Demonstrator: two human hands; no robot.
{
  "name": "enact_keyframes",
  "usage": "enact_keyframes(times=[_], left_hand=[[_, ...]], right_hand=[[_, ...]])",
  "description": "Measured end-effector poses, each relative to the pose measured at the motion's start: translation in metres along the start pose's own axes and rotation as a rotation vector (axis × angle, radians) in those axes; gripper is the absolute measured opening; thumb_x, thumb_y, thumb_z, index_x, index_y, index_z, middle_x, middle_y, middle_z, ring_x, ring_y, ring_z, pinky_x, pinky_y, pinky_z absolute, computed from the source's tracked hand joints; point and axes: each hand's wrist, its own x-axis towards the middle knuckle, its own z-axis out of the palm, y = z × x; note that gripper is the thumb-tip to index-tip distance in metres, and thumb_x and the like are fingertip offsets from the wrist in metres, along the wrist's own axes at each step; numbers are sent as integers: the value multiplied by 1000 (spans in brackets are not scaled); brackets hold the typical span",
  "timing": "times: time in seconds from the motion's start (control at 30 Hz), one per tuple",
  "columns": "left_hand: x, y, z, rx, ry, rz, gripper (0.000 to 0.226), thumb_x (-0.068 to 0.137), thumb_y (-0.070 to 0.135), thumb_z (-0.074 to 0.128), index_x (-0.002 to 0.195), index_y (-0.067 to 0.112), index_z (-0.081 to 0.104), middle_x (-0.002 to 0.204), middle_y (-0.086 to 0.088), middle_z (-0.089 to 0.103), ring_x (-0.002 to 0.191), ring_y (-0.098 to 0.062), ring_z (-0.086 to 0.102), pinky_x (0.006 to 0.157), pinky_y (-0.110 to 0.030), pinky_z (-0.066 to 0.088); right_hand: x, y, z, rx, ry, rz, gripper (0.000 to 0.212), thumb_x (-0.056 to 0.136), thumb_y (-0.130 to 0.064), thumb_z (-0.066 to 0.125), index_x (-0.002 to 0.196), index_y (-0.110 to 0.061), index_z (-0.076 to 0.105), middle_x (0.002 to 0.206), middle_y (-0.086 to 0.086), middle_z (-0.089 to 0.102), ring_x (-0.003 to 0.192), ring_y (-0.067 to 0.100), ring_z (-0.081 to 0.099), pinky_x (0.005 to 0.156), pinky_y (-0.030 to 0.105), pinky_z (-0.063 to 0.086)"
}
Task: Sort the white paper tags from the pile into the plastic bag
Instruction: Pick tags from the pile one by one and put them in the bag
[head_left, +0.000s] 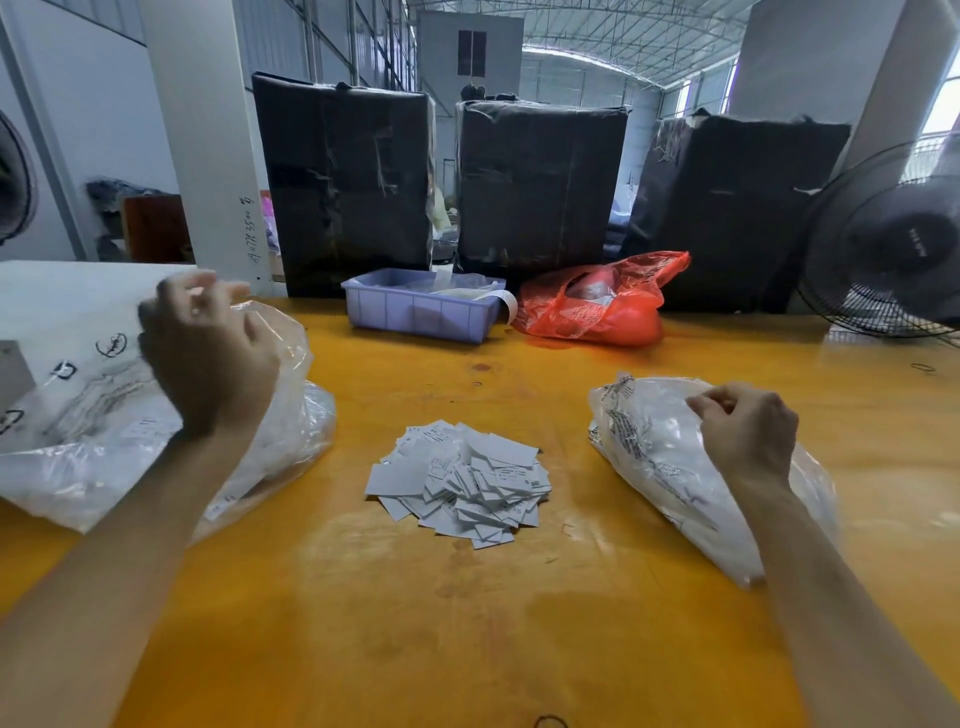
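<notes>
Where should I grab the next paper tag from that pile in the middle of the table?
Probably at the pile's left edge, where one larger tag lies flat and sticks out clear of the heap. Come from above and the left with a thumb-and-finger grip on its free edge; the tags in the middle overlap and would likely lift together.

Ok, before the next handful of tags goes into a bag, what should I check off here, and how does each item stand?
1. Pile of white tags within reach, between the two arms: ok.
2. Left hand raised over the left clear bag; whether it grips anything: cannot tell.
3. Right hand pinching the right clear bag: ok.
4. Either bag's mouth open enough to take tags: cannot tell.
5. No tags strayed far from the pile on the yellow table: ok.
</notes>
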Motion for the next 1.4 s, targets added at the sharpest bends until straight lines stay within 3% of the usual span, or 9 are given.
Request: enact_keyframes(times=[0.13, 0.27, 0.37, 0.53, 0.67, 0.83, 1.13, 1.3, 1.4], left_hand=[[-34, 53, 3, -452, -235, 142, 14, 91, 6, 56, 101, 1, 64, 97, -17, 65, 91, -29, 60, 79, -31, 49], [-79, 97, -3, -1045, -1028, -334, 54, 76, 57, 61, 96, 7, 61, 95, -9, 68, 88, -25, 65, 65, -18, 54], [-97, 107, 0, -1077, -1298, -534, 80, 51, 77, 66, 91, 8, 69, 88, -7, 73, 78, -19, 70, 63, -25, 55], [-106, 104, 5, -1079, -1178, -649, 11, 84, 13, 68, 87, 3, 72, 68, -5, 72, 57, -10, 64, 55, -18, 53], [-104, 101, 4, -1121, -1036, -835, 5, 83, 7, 69, 79, 4, 69, 64, -4, 71, 55, -10, 62, 56, -18, 54], [-104, 99, 2, -1128, -1050, -828, 6, 83, 10, 69, 85, 4, 68, 73, -5, 72, 62, -12, 64, 61, -18, 54], [-95, 95, 1, -1086, -1195, -559, 24, 74, 10, 75, 96, 8, 68, 83, -10, 71, 68, -14, 65, 63, -21, 53], [-95, 88, 8, -1059, -1063, -604, 7, 72, 11, 77, 75, 10, 71, 64, -1, 69, 57, -10, 63, 57, -17, 52], [-94, 83, 11, -1068, -985, -682, 12, 73, 11, 77, 77, 9, 66, 73, -4, 70, 63, -14, 66, 61, -18, 53]], right_hand=[[-22, -36, 3, 694, -234, 161, 6, 85, -7, 65, 86, -1, 66, 67, 10, 67, 50, 9, 63, 52, 21, 54], [-57, -67, 24, 808, -572, 118, 14, 79, 6, 67, 79, -8, 67, 72, 11, 70, 65, 18, 69, 65, 28, 58], [-73, -73, 35, 715, -652, 26, 16, 76, 3, 73, 85, -9, 68, 82, 19, 71, 75, 27, 70, 72, 35, 58], [-80, -74, 42, 749, -659, 98, 34, 74, -2, 76, 104, -4, 62, 88, 17, 70, 79, 25, 69, 72, 32, 57], [-82, -75, 39, 933, -811, 412, 41, 72, 3, 74, 108, -1, 55, 91, 19, 68, 76, 25, 69, 65, 28, 57], [-85, -74, 40, 885, -878, 464, 10, 81, -6, 70, 90, -2, 67, 78, 9, 71, 68, 17, 67, 62, 23, 54], [-85, -73, 46, 710, -881, 100, 16, 78, -16, 74, 74, -4, 64, 60, 3, 63, 50, 6, 57, 50, 16, 47], [-85, -67, 56, 272, -632, -222, 32, 83, -32, 70, 105, -10, 66, 93, 2, 69, 82, 12, 64, 74, 26, 52], [-86, -64, 59, 4, -714, -357, 45, 80, -38, 72, 114, -9, 65, 110, 4, 66, 102, 19, 60, 86, 31, 47]])
